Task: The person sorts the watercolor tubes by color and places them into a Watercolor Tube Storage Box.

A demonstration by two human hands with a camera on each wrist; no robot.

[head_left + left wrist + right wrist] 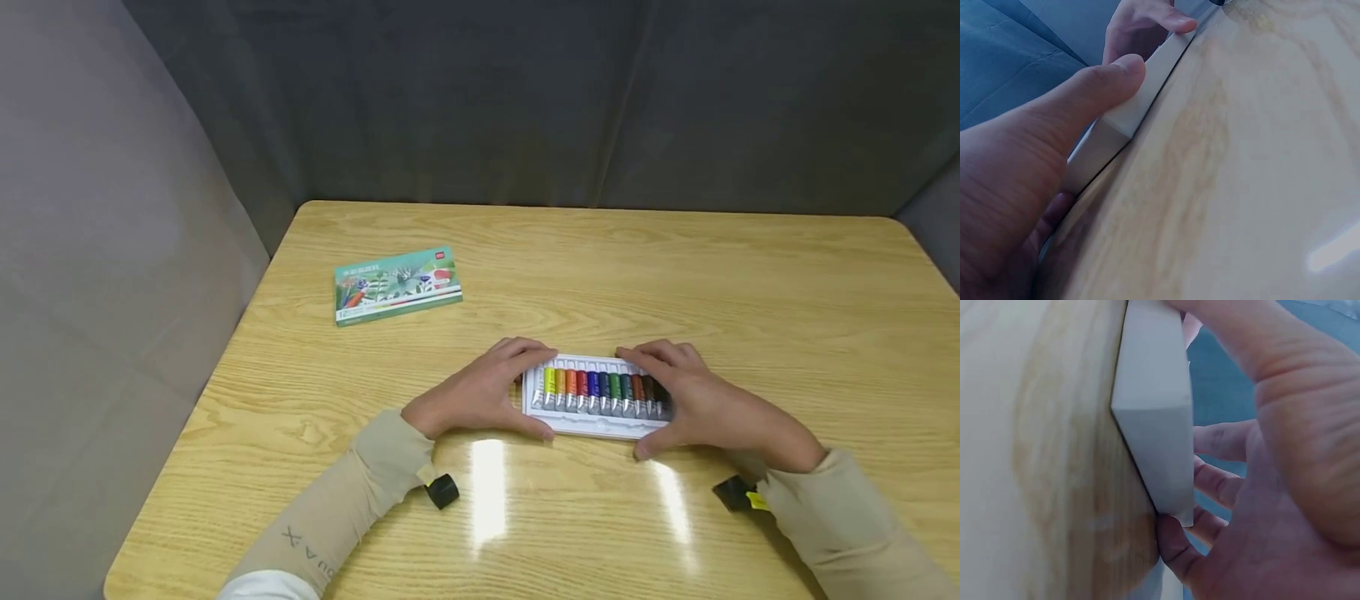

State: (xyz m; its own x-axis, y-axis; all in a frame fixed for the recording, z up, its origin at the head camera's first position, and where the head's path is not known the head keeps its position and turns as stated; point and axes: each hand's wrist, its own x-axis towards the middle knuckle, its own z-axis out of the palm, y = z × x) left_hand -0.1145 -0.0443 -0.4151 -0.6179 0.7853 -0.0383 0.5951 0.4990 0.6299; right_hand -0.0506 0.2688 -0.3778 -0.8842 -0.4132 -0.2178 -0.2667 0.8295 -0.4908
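Note:
A white tray (pixel 600 427) of paint tubes (pixel 593 392) lies in the middle of the table, its row of colours running from yellow at the left to dark brown and black at the right. My left hand (pixel 480 392) grips the left end, thumb on the near edge and fingers at the far edge. At the other end my right hand (pixel 701 408) holds the tray the same way, covering its right corner. Both wrist views show the tray's white side wall (pixel 1154 369) low against the wood, with the right fingers partly behind it.
A green illustrated paint box (pixel 397 286) lies at the back left of the wooden table (pixel 675 283). Dark cloth (pixel 480 100) hangs behind the table, and grey cloth (pixel 112 250) stands to the left. Small black devices (pixel 442 492) sit at both wrists.

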